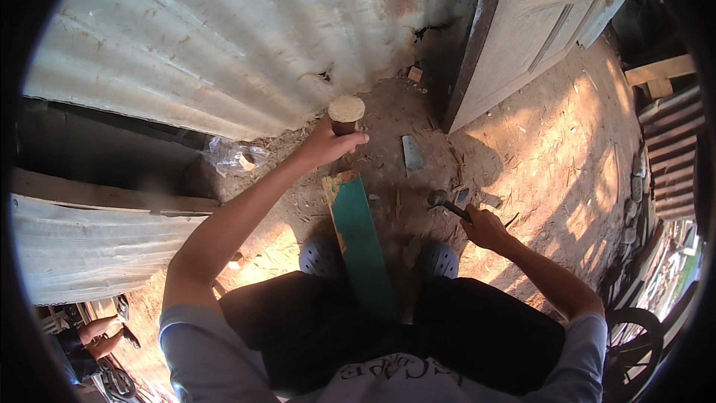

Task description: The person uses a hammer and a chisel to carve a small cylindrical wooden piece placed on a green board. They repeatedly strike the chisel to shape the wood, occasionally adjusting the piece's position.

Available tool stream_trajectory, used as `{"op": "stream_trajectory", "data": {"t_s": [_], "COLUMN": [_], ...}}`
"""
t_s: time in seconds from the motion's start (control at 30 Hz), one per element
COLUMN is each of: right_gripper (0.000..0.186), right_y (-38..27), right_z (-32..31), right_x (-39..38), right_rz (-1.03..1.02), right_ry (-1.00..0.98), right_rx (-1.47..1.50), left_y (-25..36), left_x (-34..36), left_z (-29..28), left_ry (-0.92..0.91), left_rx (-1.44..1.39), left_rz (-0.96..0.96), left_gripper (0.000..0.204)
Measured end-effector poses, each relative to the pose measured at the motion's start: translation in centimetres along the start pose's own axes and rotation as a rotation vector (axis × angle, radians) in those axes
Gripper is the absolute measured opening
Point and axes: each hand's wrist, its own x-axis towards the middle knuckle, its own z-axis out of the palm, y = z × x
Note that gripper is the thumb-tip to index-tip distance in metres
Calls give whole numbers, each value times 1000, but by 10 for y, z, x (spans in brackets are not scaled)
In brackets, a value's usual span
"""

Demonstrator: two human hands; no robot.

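My left hand (330, 143) is closed around a short brown cylinder (346, 110) with a pale, rough, round top, held upright beyond the far end of a green-painted board (356, 224). Bare wood shows along that board's left edge and far end; its near end runs between my legs. In my right hand (488, 230) is a hammer (447, 205), gripped by its dark handle, its head toward the middle and low over the dirt. The hammer and the cylinder are well apart. A thin dark tip sticks out beyond my right hand; I cannot make out what it is.
Corrugated metal sheeting (246, 37) stands ahead, with a wooden panelled door (522, 37) at right. A flat grey piece (412, 154), a small block (415, 73) and a clear plastic bag (227, 154) lie on the dirt. Another person's legs (101, 332) show at lower left.
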Motion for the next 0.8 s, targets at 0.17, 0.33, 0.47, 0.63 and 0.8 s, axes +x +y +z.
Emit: {"op": "stream_trajectory", "data": {"t_s": [0.17,0.33,0.47,0.63,0.8], "right_gripper": [21,28,30,35,42], "right_y": [20,32,35,23,4], "right_z": [18,22,1,-26,-42], "right_x": [9,27,42,69,103], "right_rz": [-11,-9,-146,-134,-175], "right_ry": [-119,-517,-603,-668,-716], "right_rx": [11,-280,-313,-389,-546], "left_y": [-5,-9,-1,-12,-35], "left_x": [11,20,19,12,-17], "left_z": [2,11,14,7,-1], "left_ry": [-30,-40,4,72,220], "left_rx": [-27,-30,-14,-65,79], "left_rz": [-74,-85,-89,-80,159], "left_gripper": [22,21,21,24,28]}}
